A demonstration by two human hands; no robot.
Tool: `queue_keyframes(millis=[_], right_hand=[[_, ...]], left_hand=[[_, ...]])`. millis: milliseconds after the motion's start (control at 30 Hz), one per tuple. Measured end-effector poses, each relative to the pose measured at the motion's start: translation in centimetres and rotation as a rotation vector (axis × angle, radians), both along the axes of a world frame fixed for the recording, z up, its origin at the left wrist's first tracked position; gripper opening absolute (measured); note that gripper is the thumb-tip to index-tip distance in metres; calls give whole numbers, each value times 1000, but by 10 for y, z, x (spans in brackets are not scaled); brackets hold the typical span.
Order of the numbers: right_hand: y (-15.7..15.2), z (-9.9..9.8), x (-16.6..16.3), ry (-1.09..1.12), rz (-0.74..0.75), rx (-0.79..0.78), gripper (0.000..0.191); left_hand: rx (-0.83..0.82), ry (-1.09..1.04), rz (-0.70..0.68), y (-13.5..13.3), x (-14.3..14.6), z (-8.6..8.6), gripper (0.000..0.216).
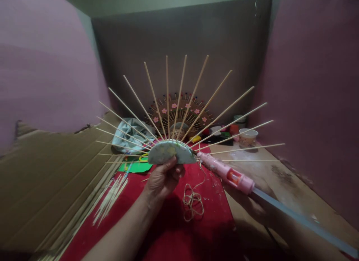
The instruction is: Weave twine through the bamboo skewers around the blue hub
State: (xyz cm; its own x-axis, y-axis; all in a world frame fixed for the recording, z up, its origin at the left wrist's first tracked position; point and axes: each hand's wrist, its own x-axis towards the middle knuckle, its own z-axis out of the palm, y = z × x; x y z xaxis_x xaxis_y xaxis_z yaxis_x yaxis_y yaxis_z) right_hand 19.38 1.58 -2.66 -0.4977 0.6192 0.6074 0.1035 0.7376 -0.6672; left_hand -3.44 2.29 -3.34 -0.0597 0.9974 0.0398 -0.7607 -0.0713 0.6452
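My left hand (165,177) is closed on a pale half-round base (161,153), thumb on its near face. Thin wooden sticks (167,96) fan out from the curved edge of this base. My right hand (249,201) is closed around a pink hot glue gun (218,167), its fingers partly hidden behind the gun. The nozzle is at the right end of the base; whether it touches cannot be made out. A clear glue stick (303,218) runs out of the gun's back. A strand of twine (193,203) hangs near the nozzle and lies in loose loops below.
Loose sticks (110,199) lie on the red cloth (207,231) at left, near a green sheet (136,166). Behind stand a decorated fan-shaped piece (179,106), a crumpled light cloth (131,132) and a white tub (248,135). Cardboard (50,182) borders the left side.
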Motion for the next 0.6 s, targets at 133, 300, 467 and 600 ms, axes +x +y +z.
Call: queue_keyframes(millis=[133,300,467,600], right_hand=[[-2,-4,4,16,-54,76,58],[-5,-4,7,-3,-63,94,57],[-5,-3,8,-12,-29,55,53],[-9,0,7,7,-21,14,47]], left_hand=[[5,-4,1,0,0,1,17],[13,-23,29,0,-1,3,15],[1,-49,16,1,-2,3,15],[6,-47,3,1,-1,2,15]])
